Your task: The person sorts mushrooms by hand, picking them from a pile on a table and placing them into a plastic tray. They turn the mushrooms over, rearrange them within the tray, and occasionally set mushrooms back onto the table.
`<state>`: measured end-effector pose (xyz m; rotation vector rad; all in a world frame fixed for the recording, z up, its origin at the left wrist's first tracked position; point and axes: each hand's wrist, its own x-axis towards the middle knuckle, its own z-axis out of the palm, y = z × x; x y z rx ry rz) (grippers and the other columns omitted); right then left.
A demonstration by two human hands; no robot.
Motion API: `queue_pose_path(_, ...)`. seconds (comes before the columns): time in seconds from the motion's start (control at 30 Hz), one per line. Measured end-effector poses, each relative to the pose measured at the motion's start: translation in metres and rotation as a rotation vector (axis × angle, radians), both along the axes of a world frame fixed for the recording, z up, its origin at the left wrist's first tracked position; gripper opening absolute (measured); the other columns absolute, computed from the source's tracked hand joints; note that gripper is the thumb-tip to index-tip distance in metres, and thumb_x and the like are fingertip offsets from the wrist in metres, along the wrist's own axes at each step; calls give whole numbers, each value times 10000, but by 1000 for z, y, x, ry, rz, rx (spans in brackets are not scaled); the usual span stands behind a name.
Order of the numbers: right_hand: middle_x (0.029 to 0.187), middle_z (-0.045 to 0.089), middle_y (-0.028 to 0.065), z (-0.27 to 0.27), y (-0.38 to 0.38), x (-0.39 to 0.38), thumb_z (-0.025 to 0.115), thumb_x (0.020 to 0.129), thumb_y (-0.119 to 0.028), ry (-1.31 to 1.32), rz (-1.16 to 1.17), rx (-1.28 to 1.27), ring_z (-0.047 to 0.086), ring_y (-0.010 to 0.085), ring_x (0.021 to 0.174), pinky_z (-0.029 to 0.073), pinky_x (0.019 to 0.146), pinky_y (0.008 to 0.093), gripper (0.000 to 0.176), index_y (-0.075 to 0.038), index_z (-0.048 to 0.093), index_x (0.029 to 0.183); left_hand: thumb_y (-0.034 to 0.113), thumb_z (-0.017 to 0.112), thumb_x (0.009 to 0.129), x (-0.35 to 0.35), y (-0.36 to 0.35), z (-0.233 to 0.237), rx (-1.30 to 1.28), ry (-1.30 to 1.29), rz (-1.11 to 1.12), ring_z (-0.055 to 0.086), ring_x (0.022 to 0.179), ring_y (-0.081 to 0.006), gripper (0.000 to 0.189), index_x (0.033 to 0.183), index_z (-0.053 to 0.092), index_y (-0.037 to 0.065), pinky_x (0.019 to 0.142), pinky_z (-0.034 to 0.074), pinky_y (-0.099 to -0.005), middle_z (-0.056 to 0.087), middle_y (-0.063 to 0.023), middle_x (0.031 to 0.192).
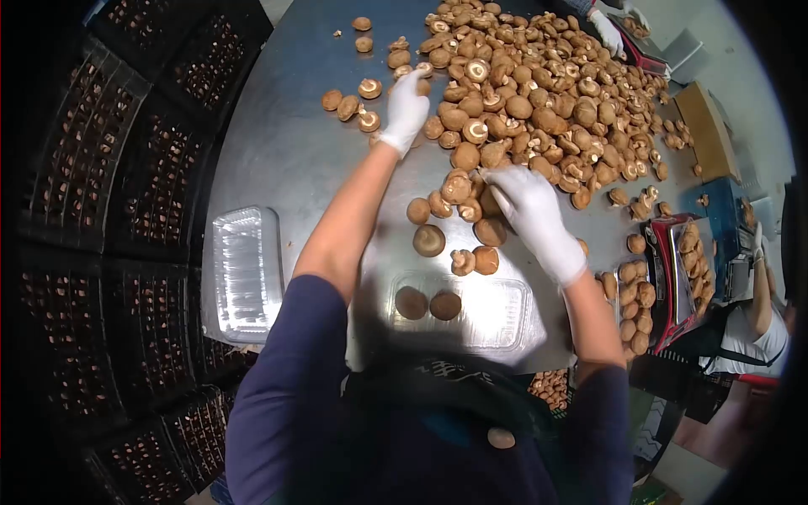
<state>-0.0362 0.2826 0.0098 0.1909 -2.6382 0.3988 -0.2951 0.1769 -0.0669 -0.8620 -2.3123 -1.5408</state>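
My left hand [406, 114], in a white glove, reaches to the left edge of the big heap of shiitake mushrooms [547, 109]. Its fingers are closed around a brown-capped mushroom [424, 87]. Nearer to me, my gloved right hand [528, 212] bends over the heap's front edge, thumb and fingertips curled at a mushroom [490, 202] that the hand partly hides. Loose mushrooms lie below it, among them a dark round cap [429, 241]. Close to my body sits a clear plastic tray [505, 316] with two mushrooms at its left end.
Clear trays [247, 273] stand at the table's left edge. Black crates of mushrooms [160, 177] are stacked further left. On the right are a filled tray [637, 307] and a red-edged scale [661, 286]. Another person's gloved hand [608, 34] works at the far end; a co-worker [749, 337] is at right.
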Motion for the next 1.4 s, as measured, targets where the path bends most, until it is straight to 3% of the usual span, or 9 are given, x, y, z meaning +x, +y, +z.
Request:
queue_pose_path(0.13, 837, 630, 111, -40, 3, -110, 594, 748, -75, -54, 77, 302, 626, 286, 796, 496, 679, 399, 97, -87, 665, 814, -20, 541, 796, 53, -65, 30, 565, -829, -274, 593, 1061, -183, 488, 1281, 571, 19, 924, 469, -306, 614, -92, 1218)
queue_pose_path(0.37, 884, 632, 96, -71, -34, -159, 601, 793, -110, -284, -200, 801, 648, 222, 834, 462, 629, 371, 189, -69, 700, 948, 92, 518, 901, 111, -134, 26, 765, -1163, -341, 639, 870, -236, 258, 1087, 598, -66, 773, 527, -330, 641, -144, 967)
queue_pose_path(0.6, 893, 635, 86, -71, -23, -150, 587, 796, -100, -246, -265, 821, 640, 239, 849, 448, 688, 388, 186, -64, 703, 937, 478, 737, 715, 143, -98, 33, -694, 111, -291, 671, 705, -324, 502, 872, 708, 2, 642, 511, -396, 663, -188, 728)
queue_pose_path(0.67, 908, 638, 108, -65, -16, -149, 608, 786, -135, -237, -277, 750, 642, 251, 855, 463, 677, 401, 165, -71, 705, 904, 525, 739, 687, 145, -79, 57, -971, -84, -294, 669, 740, -357, 521, 805, 714, 18, 663, 515, -425, 672, -191, 743)
queue_pose_path(0.87, 987, 621, 108, 4, -4, -58, 609, 832, -216, -45, -156, -727, 641, 234, 895, 529, 774, 367, 262, -42, 659, 1022, 337, 708, 732, 153, -93, 85, -941, 0, -274, 668, 717, -318, 288, 778, 705, 53, 610, 507, -411, 665, -164, 737)
queue_pose_path(1.0, 1100, 617, 106, 24, -14, 65, 540, 902, -216, -410, 112, -1812, 635, 201, 946, 555, 810, 341, 416, -20, 533, 1269, 257, 741, 732, 202, -114, 101, -241, -217, -338, 670, 684, -228, 320, 953, 697, 30, 614, 507, -335, 696, -131, 819)
queue_pose_path(1.23, 1294, 537, 139, -55, -63, 234, 167, 993, -623, -455, 493, -2495, 575, 255, 1110, 508, 897, 396, 734, -57, 387, 1406, 158, 695, 659, 327, -82, 87, -222, -65, -784, 587, 767, -290, 324, 964, 628, 72, 632, 501, -378, 535, -100, 876)
queue_pose_path(1.27, 1360, 488, 125, -74, -71, 261, 230, 1000, -580, -422, -185, -1697, 501, 247, 1229, 401, 1044, 400, 683, -49, 350, 1412, 186, 691, 644, 343, -76, 85, -232, 76, -743, 575, 767, -270, 338, 948, 616, 59, 645, 507, -364, 535, -97, 900)
queue_pose_path(1.4, 1452, 424, 116, -109, -79, 328, 356, 976, -480, 153, 147, -2500, 382, 234, 1352, 262, 1140, 410, 613, -77, 320, 1437, 243, 693, 645, 409, -47, 67, -523, 105, -1031, 518, 1027, -265, 590, 1153, 519, -2, 811, 492, -364, 495, -138, 1091)
